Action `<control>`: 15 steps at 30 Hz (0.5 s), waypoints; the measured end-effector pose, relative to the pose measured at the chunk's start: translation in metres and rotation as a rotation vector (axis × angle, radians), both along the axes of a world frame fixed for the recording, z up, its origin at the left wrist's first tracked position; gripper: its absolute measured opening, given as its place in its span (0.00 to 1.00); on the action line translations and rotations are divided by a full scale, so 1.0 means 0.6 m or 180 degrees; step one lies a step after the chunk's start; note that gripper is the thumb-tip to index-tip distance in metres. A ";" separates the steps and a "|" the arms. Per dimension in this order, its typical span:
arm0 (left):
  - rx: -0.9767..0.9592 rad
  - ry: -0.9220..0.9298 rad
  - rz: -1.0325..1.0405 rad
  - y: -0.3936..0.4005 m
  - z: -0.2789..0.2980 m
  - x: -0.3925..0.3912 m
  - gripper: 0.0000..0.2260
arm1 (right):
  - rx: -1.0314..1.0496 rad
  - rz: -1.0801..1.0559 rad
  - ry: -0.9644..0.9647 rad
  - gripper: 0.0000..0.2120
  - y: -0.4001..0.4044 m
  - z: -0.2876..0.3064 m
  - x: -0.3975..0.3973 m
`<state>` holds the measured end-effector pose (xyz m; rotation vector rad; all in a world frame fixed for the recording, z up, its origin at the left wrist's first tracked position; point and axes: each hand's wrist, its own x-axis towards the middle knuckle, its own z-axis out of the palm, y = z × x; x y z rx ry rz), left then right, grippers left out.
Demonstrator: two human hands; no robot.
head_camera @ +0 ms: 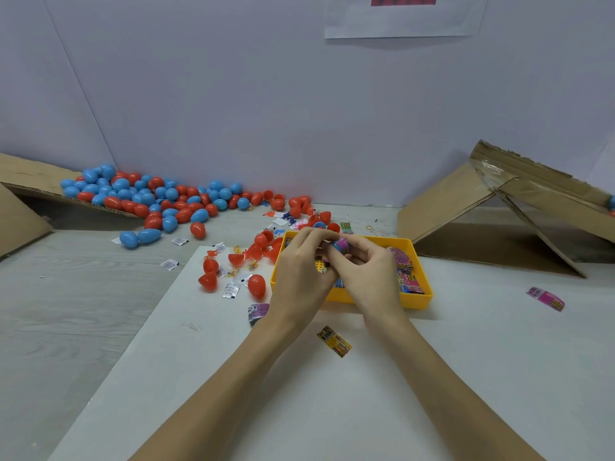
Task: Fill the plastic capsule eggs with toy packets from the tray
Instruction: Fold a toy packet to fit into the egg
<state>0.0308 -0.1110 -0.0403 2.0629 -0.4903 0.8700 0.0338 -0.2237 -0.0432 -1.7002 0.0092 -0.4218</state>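
Note:
Both hands meet above the yellow tray [416, 302] of toy packets. My left hand [299, 271] and my right hand [369, 271] together pinch a small blue capsule half with a pink packet [341, 245] poking out of it. Most of that piece is hidden by my fingers. More packets [411, 282] lie in the tray's right side. Open red egg halves [256, 285] lie just left of the tray.
A heap of blue and red eggs [149, 197] spreads at the back left over a cardboard flap. A folded cardboard box [499, 221] stands at the right. Loose packets lie on the white board: yellow [334, 341], pink [545, 298], purple [258, 311].

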 end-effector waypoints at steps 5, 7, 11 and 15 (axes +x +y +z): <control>-0.0194 -0.0017 -0.0013 0.004 -0.001 0.004 0.18 | -0.0041 0.0178 -0.0179 0.21 0.005 0.003 -0.006; -0.0198 -0.0022 -0.0037 0.008 -0.002 0.005 0.18 | -0.0100 0.0126 -0.0215 0.22 0.006 0.003 -0.008; -0.0106 -0.0076 -0.0046 0.008 -0.006 0.005 0.19 | -0.0088 0.0099 -0.0225 0.21 0.001 0.003 -0.010; -0.0076 -0.0078 -0.0086 0.013 -0.008 0.004 0.19 | -0.0238 0.0090 -0.0237 0.20 -0.007 0.005 -0.009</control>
